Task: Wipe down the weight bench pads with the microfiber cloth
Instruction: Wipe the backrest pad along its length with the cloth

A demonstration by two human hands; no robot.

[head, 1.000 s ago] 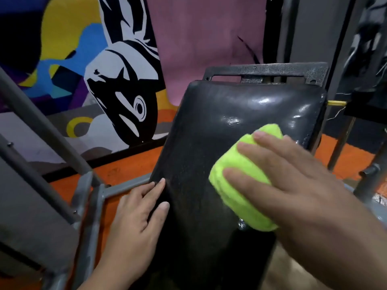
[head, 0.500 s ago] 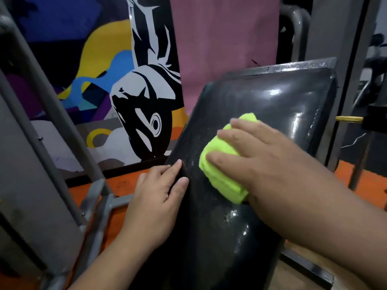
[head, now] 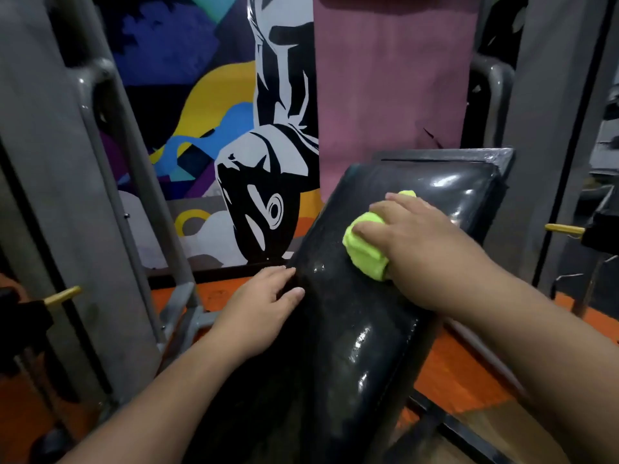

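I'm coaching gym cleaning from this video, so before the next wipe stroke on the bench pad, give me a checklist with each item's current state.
1. Green cloth under the right hand, flat against the black pad: ok.
2. Left hand bracing the pad's left edge, clear of the cloth: ok.
3. Pad top above the cloth free of obstacles: ok.
4. Pad surface wet enough to wipe: glossy patches show; cannot tell how evenly.
5. Lower pad near the camera already wiped: cannot tell.
6. Yellow-tipped pin on the right, outside the stroke path: ok.
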